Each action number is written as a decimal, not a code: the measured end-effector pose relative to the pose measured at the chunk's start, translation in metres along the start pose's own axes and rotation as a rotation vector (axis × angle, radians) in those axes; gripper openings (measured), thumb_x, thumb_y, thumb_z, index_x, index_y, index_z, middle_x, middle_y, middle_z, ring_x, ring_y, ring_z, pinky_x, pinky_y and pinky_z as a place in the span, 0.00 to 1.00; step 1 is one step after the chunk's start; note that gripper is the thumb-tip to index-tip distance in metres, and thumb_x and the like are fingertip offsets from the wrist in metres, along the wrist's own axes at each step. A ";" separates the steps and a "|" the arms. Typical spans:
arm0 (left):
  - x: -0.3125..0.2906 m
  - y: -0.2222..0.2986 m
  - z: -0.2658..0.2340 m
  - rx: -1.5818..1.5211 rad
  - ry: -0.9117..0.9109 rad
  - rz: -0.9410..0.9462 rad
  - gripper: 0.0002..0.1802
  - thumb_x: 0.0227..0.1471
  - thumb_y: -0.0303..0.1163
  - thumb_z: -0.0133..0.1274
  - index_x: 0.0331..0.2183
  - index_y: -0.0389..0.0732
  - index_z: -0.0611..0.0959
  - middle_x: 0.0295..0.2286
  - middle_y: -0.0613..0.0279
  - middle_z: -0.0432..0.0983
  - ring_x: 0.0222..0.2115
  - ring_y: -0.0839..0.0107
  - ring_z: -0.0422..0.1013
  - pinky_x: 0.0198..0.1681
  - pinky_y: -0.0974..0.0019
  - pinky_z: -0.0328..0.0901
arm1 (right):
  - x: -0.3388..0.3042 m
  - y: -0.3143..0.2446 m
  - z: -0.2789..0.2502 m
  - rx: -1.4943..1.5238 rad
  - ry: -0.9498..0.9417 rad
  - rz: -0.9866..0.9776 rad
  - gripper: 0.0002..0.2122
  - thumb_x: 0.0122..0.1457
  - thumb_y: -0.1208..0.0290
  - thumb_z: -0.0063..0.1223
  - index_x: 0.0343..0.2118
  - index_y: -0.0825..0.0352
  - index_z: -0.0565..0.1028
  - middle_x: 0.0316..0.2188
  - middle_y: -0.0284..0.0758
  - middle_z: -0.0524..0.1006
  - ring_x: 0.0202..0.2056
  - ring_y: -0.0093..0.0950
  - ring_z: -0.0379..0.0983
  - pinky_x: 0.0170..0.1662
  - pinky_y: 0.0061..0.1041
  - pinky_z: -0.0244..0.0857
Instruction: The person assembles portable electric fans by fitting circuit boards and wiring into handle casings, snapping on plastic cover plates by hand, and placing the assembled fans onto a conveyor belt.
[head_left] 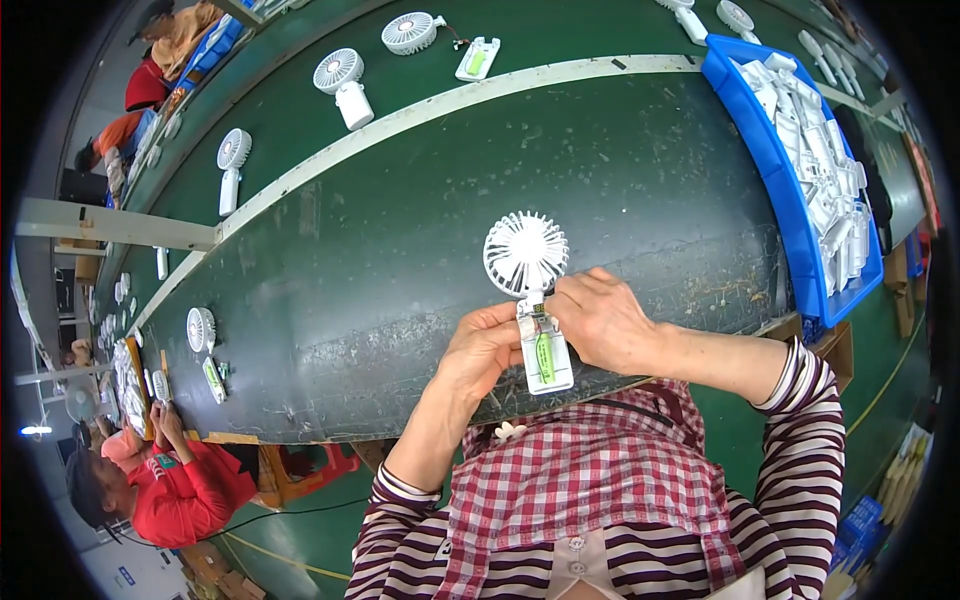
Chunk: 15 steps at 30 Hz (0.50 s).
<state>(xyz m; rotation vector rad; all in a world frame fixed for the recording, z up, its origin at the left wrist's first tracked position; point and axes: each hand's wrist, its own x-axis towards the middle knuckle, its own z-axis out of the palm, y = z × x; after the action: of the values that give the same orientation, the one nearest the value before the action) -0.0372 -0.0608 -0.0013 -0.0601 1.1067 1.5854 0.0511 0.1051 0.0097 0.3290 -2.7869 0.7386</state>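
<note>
A white handheld fan lies over the near part of the dark green bench, its round cage pointing away from me. Its handle is uncovered and shows a green battery inside, with a small circuit board above it. My left hand grips the handle's left side between thumb and fingers. At the neck, just below the cage, the fingers of my right hand are pinched together against the fan. Whether a small part sits between those right fingertips is hidden.
A blue bin heaped with white plastic casings stands at the right. Beyond a pale rail lie several fans, including a complete one and an opened handle. Another open fan is at the left, near a co-worker in red.
</note>
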 end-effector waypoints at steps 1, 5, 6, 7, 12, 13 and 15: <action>0.000 0.002 0.001 0.000 0.000 0.000 0.14 0.48 0.25 0.47 0.38 0.28 0.73 0.32 0.55 0.74 0.32 0.68 0.73 0.38 0.66 0.69 | 0.000 0.000 0.000 -0.004 -0.015 0.001 0.05 0.39 0.77 0.49 0.21 0.67 0.67 0.21 0.36 0.67 0.26 0.32 0.68 0.31 0.30 0.57; 0.004 0.007 0.002 -0.119 -0.026 -0.052 0.15 0.49 0.26 0.46 0.40 0.29 0.72 0.33 0.56 0.73 0.32 0.69 0.73 0.37 0.66 0.69 | 0.005 0.003 -0.003 -0.021 -0.034 -0.029 0.05 0.39 0.77 0.49 0.21 0.67 0.67 0.21 0.36 0.67 0.25 0.32 0.68 0.31 0.29 0.57; 0.006 0.007 0.002 -0.175 -0.031 -0.056 0.16 0.48 0.27 0.47 0.40 0.29 0.71 0.33 0.57 0.73 0.32 0.69 0.72 0.36 0.67 0.69 | 0.006 0.003 -0.005 -0.016 -0.035 -0.044 0.05 0.39 0.77 0.50 0.21 0.67 0.67 0.21 0.35 0.67 0.25 0.32 0.68 0.31 0.29 0.57; 0.008 0.007 0.001 -0.176 -0.031 -0.055 0.16 0.48 0.27 0.47 0.40 0.29 0.71 0.33 0.57 0.73 0.32 0.69 0.72 0.36 0.67 0.69 | 0.007 0.003 -0.006 -0.013 -0.035 -0.057 0.05 0.39 0.77 0.50 0.21 0.67 0.67 0.21 0.35 0.67 0.25 0.31 0.68 0.31 0.29 0.57; 0.015 0.007 0.000 -0.060 0.024 -0.080 0.14 0.50 0.27 0.46 0.40 0.29 0.71 0.33 0.58 0.73 0.32 0.69 0.72 0.36 0.65 0.69 | 0.010 0.005 -0.004 -0.024 -0.008 -0.063 0.06 0.39 0.77 0.51 0.22 0.67 0.67 0.20 0.34 0.67 0.25 0.31 0.68 0.31 0.29 0.57; 0.016 0.006 -0.002 -0.061 0.026 -0.074 0.14 0.50 0.27 0.46 0.40 0.29 0.71 0.33 0.58 0.73 0.32 0.69 0.72 0.36 0.65 0.69 | 0.012 0.006 -0.002 -0.025 0.004 -0.063 0.06 0.39 0.77 0.51 0.22 0.67 0.68 0.20 0.34 0.67 0.24 0.31 0.68 0.31 0.29 0.57; 0.015 0.003 -0.005 -0.061 0.055 -0.004 0.12 0.50 0.25 0.47 0.39 0.32 0.73 0.31 0.59 0.74 0.31 0.71 0.72 0.35 0.66 0.69 | 0.012 0.005 0.001 0.037 0.005 -0.002 0.07 0.39 0.77 0.51 0.24 0.68 0.68 0.23 0.35 0.68 0.27 0.32 0.68 0.32 0.30 0.57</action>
<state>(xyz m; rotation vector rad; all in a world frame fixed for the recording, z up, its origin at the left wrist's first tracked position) -0.0473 -0.0525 -0.0113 -0.1477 1.0999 1.6228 0.0377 0.1070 0.0100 0.3366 -2.7711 0.7897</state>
